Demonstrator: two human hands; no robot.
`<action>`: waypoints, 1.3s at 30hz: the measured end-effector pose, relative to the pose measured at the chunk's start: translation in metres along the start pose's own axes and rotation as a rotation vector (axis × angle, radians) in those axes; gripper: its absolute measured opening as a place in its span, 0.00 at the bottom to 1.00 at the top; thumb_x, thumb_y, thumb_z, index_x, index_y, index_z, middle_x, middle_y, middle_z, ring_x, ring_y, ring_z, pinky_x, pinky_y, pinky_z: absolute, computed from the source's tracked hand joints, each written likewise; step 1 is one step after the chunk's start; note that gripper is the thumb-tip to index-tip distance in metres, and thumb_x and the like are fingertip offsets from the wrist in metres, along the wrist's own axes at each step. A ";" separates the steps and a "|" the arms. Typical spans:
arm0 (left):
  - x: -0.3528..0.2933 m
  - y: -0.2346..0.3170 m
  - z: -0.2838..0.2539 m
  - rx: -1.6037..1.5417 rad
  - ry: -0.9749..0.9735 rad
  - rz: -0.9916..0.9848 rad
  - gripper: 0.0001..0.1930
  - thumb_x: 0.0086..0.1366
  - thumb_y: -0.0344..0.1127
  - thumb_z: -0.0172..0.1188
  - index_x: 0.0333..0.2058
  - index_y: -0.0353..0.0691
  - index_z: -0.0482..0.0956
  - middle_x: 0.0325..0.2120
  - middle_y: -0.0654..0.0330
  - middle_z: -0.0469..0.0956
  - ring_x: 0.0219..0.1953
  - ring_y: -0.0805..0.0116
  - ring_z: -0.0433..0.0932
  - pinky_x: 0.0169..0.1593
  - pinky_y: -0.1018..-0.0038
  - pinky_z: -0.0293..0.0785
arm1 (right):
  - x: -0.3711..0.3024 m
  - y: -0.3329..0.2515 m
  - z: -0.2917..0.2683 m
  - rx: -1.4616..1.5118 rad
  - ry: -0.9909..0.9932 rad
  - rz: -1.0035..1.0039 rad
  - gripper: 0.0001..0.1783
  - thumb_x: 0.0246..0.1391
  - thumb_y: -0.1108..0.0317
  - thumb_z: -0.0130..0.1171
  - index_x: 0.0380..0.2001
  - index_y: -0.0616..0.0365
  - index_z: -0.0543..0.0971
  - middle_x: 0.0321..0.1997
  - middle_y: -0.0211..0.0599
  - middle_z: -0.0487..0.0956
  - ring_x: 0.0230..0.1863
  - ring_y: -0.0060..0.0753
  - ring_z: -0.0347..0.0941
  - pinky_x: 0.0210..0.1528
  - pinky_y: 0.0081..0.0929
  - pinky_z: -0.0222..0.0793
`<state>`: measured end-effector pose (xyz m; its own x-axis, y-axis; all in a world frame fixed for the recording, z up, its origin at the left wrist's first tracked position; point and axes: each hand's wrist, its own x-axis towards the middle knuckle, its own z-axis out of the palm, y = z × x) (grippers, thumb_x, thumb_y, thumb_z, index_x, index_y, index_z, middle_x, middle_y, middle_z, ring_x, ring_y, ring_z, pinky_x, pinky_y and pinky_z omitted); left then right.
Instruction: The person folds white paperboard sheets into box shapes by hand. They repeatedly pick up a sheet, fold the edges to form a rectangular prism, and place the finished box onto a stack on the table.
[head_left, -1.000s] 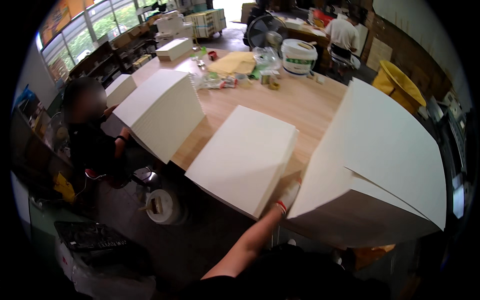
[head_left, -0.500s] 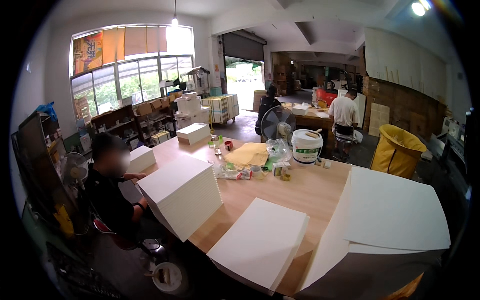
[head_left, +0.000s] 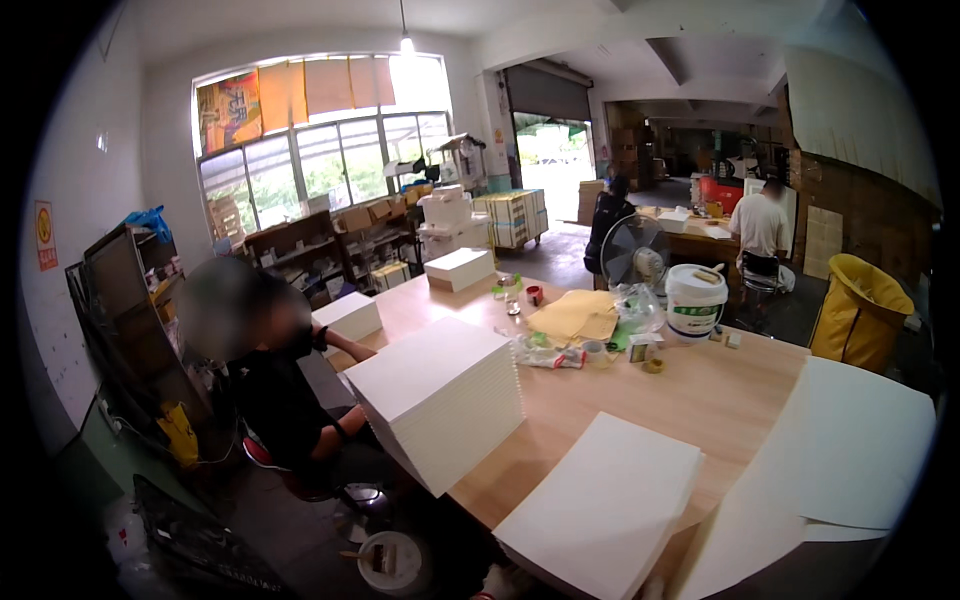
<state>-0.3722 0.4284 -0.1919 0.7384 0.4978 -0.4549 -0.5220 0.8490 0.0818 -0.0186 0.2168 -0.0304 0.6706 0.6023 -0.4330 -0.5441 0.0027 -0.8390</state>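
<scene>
At the lower edge of the head view, part of what looks like my left hand [head_left: 504, 582] shows beside the near-left corner of a low stack of white sheets [head_left: 604, 505]. A small skin-toned patch at that stack's near-right edge seems to be my right hand [head_left: 655, 588]. Both are dim and cut off, so their fingers cannot be made out. To the right stands a taller pile of large white sheets [head_left: 868, 440], its top sheet slightly bowed. A high stack of white bound blocks [head_left: 440, 400] with ridged sides stands to the left, by a seated co-worker [head_left: 290, 370].
Across the wooden table [head_left: 740, 375] lie brown paper [head_left: 575, 317], tape rolls [head_left: 653, 366] and a white bucket [head_left: 695, 305] with a brush on it. A fan [head_left: 637, 252] stands behind. A floor bucket [head_left: 392, 562] and a yellow bin [head_left: 862, 310] flank the table.
My view has swung left, so the table and stacks sit farther right in the picture. Parts of hands have come into view at the lower edge. The seated co-worker leans slightly differently.
</scene>
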 end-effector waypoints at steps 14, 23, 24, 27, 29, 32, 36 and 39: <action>-0.038 0.013 0.109 0.513 -0.090 0.004 0.24 0.74 0.54 0.40 0.57 0.44 0.72 0.53 0.59 0.76 0.54 0.59 0.75 0.57 0.57 0.74 | -0.036 0.062 0.016 0.156 0.111 -0.029 0.14 0.67 0.56 0.52 0.46 0.54 0.77 0.40 0.37 0.79 0.40 0.32 0.74 0.44 0.32 0.74; -0.051 0.048 0.155 0.805 0.154 0.007 0.30 0.58 0.51 0.61 0.55 0.40 0.73 0.52 0.56 0.77 0.53 0.56 0.76 0.55 0.61 0.74 | -0.048 0.066 0.050 0.240 0.155 -0.038 0.15 0.67 0.56 0.52 0.47 0.54 0.77 0.42 0.38 0.79 0.41 0.32 0.74 0.45 0.32 0.74; -0.053 0.049 0.164 0.210 0.217 -0.142 0.30 0.60 0.53 0.60 0.56 0.40 0.73 0.52 0.57 0.77 0.53 0.57 0.76 0.56 0.60 0.73 | -0.048 0.066 0.055 0.248 0.159 -0.042 0.15 0.67 0.56 0.52 0.47 0.54 0.77 0.42 0.38 0.79 0.41 0.32 0.74 0.45 0.32 0.74; -0.062 0.054 0.165 1.099 0.035 -0.017 0.29 0.60 0.54 0.60 0.54 0.40 0.74 0.50 0.55 0.77 0.52 0.55 0.77 0.53 0.59 0.75 | -0.050 0.067 0.069 0.284 0.172 -0.046 0.15 0.67 0.56 0.52 0.47 0.54 0.77 0.42 0.38 0.79 0.41 0.32 0.74 0.45 0.31 0.74; -0.061 0.060 0.161 1.760 -0.222 0.202 0.26 0.59 0.50 0.63 0.52 0.40 0.75 0.47 0.52 0.79 0.50 0.54 0.78 0.50 0.61 0.76 | -0.049 0.064 0.078 0.298 0.176 -0.045 0.15 0.67 0.56 0.52 0.47 0.54 0.77 0.42 0.38 0.79 0.42 0.32 0.74 0.46 0.31 0.74; -0.077 0.065 0.187 2.055 -0.245 0.637 0.21 0.56 0.42 0.67 0.48 0.40 0.79 0.41 0.50 0.81 0.45 0.52 0.81 0.46 0.62 0.78 | -0.052 0.066 0.085 0.316 0.173 -0.053 0.15 0.67 0.56 0.52 0.47 0.55 0.77 0.43 0.39 0.79 0.42 0.32 0.74 0.46 0.31 0.74; -0.053 0.066 0.129 1.006 -0.123 0.104 0.17 0.67 0.46 0.53 0.48 0.42 0.77 0.45 0.51 0.77 0.48 0.53 0.77 0.48 0.61 0.75 | -0.078 0.087 0.082 0.371 0.199 -0.067 0.16 0.67 0.56 0.52 0.48 0.55 0.77 0.43 0.39 0.80 0.42 0.31 0.74 0.46 0.30 0.74; -0.048 0.076 0.098 0.541 0.215 -0.158 0.12 0.69 0.47 0.46 0.37 0.48 0.73 0.34 0.61 0.74 0.36 0.60 0.73 0.39 0.63 0.69 | -0.114 0.148 0.069 -0.268 0.439 -0.505 0.19 0.71 0.60 0.43 0.44 0.63 0.77 0.42 0.40 0.80 0.40 0.27 0.72 0.47 0.30 0.72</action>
<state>-0.4054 0.4861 -0.0768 0.6572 0.3595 -0.6624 -0.0805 0.9073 0.4126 -0.2104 0.2037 -0.0824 0.9791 0.2027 -0.0159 -0.0092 -0.0340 -0.9994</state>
